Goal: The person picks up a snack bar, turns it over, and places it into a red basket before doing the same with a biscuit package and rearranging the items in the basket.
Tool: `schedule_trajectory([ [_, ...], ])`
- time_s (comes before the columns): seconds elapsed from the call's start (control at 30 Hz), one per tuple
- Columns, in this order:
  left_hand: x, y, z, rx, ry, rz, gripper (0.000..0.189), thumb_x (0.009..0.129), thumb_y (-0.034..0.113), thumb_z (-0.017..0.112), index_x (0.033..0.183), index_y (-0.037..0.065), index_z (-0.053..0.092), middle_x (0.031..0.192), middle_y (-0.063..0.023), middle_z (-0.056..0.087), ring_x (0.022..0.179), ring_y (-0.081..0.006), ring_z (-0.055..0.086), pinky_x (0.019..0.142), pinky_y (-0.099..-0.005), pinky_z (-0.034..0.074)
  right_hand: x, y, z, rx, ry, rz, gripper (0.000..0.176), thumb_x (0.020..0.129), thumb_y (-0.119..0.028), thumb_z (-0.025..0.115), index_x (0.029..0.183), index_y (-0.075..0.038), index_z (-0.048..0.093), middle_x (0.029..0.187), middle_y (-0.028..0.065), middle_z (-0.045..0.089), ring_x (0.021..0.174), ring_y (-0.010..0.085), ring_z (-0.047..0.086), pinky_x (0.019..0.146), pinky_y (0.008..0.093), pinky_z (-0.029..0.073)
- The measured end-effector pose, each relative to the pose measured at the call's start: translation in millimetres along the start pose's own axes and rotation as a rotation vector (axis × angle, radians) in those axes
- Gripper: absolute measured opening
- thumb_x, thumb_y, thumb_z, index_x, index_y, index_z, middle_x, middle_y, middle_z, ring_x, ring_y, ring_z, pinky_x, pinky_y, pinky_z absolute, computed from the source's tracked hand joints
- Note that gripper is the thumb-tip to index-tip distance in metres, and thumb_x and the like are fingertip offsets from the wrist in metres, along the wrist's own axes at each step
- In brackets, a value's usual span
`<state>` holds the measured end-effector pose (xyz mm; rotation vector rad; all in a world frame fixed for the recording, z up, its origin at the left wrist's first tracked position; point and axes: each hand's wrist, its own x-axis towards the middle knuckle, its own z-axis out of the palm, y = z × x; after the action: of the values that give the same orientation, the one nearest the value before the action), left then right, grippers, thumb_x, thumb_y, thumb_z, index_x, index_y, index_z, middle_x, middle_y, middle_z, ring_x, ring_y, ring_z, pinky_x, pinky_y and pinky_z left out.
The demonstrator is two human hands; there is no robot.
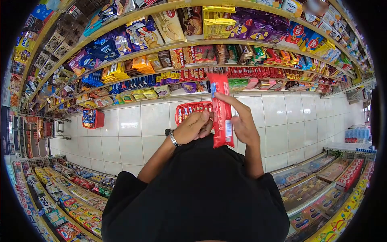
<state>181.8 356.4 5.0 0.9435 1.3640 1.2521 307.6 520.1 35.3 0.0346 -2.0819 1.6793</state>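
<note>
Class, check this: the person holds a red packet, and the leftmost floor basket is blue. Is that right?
Not quite: the leftmost floor basket is red, as the head view shows; the packs inside look mostly blue. A red packet is held, as stated.

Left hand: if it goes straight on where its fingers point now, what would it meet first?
Probably the red packet, right beside the left hand; whether they already touch cannot be told.
</note>
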Motion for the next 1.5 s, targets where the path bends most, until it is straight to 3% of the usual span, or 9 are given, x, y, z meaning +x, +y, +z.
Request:
schedule_trajectory([
  [0.03,-1,0,2,0.029,-0.017,0.074,0.067,0.102,0.053,0.020,0.098,-0.001,0.059,0.055,-0.0021,0.049,0.043,-0.0096,0.043,0.044,-0.0254,0.035,1,1,-1,-0.081,-0.019,0.040,0.087,0.091,-0.071,0.027,0.132,0.002,0.050,0.121,0.0203,0.059,0.110,0.0299,0.059,0.098,0.0353,0.041],
  [0.2,-1,5,4,0.363,0.095,0.422,0.036,0.099,0.035,0.048,0.115,0.007,0.065,0.092,-0.0099,0.057,0.082,-0.0201,0.055,0.071,-0.0335,0.043,-11,33,7,0.373,0.008,0.170,0.082,0.095,-0.066,0.026,0.129,0.004,0.052,0.125,0.0136,0.058,0.115,0.0232,0.055,0.100,0.0338,0.038],
  [0.33,-10,27,10,0.694,0.189,0.194,0.029,0.088,0.026,0.066,0.112,0.010,0.068,0.118,-0.0156,0.050,0.109,-0.0288,0.048,0.092,-0.0379,0.040,-19,38,11,0.207,0.101,0.298,0.060,0.103,-0.043,0.025,0.123,0.005,0.054,0.118,0.0153,0.062,0.110,0.0227,0.058,0.098,0.0338,0.042],
  [0.43,-2,23,10,0.825,0.299,0.484,0.030,0.085,0.025,0.068,0.115,0.020,0.069,0.134,-0.0142,0.041,0.127,-0.0335,0.034,0.103,-0.0452,0.031,-25,38,13,0.330,0.200,0.542,0.054,0.104,-0.039,0.027,0.085,0.003,0.057,0.066,0.0123,0.063,0.063,0.0185,0.062,0.068,0.0300,0.050],
  [0.57,-1,27,12,0.646,0.143,0.520,0.041,0.083,0.030,0.070,0.123,0.022,0.063,0.132,-0.0150,0.042,0.124,-0.0339,0.037,0.104,-0.0455,0.031,-29,34,2,0.482,0.086,0.535,0.052,0.102,-0.042,0.038,0.070,-0.004,0.054,0.051,0.0035,0.050,0.039,0.0087,0.044,0.040,0.0225,0.034],
  [0.8,-3,38,4,0.471,0.071,0.367,0.074,0.076,0.035,0.077,0.139,0.009,0.046,0.125,-0.0151,0.054,0.113,-0.0320,0.051,0.098,-0.0386,0.038,-28,22,7,0.500,0.217,0.511,0.044,0.101,-0.035,0.047,0.093,0.003,0.067,0.063,-0.0025,0.055,0.056,0.0019,0.046,0.049,0.0213,0.035],
  [1.03,-4,29,-3,0.348,0.251,0.247,0.075,0.069,0.019,0.084,0.134,0.006,0.050,0.091,-0.0016,0.051,0.078,-0.0086,0.046,0.073,-0.0251,0.043,-24,21,3,0.053,0.047,0.169,0.009,0.088,-0.003,0.057,0.095,0.001,0.062,0.092,0.0041,0.051,0.088,0.0136,0.051,0.078,0.0283,0.044],
  [1.2,8,24,-2,0.291,0.544,0.582,0.055,0.062,0.021,0.090,0.105,0.003,0.061,0.088,-0.0017,0.055,0.072,-0.0090,0.047,0.066,-0.0231,0.042,-15,13,14,-0.008,0.069,0.034,0.027,0.073,-0.009,0.078,0.096,-0.003,0.064,0.119,0.0114,0.050,0.110,0.0245,0.051,0.095,0.0376,0.041],
  [1.5,7,22,2,-0.232,0.651,0.445,0.085,0.075,0.000,0.075,0.142,0.006,0.023,0.114,-0.0131,0.058,0.104,-0.0209,0.061,0.091,-0.0351,0.051,-16,32,18,0.166,0.179,0.092,0.053,0.071,-0.007,0.079,0.112,-0.004,0.045,0.104,0.0113,0.062,0.098,0.0182,0.058,0.090,0.0328,0.044],
])
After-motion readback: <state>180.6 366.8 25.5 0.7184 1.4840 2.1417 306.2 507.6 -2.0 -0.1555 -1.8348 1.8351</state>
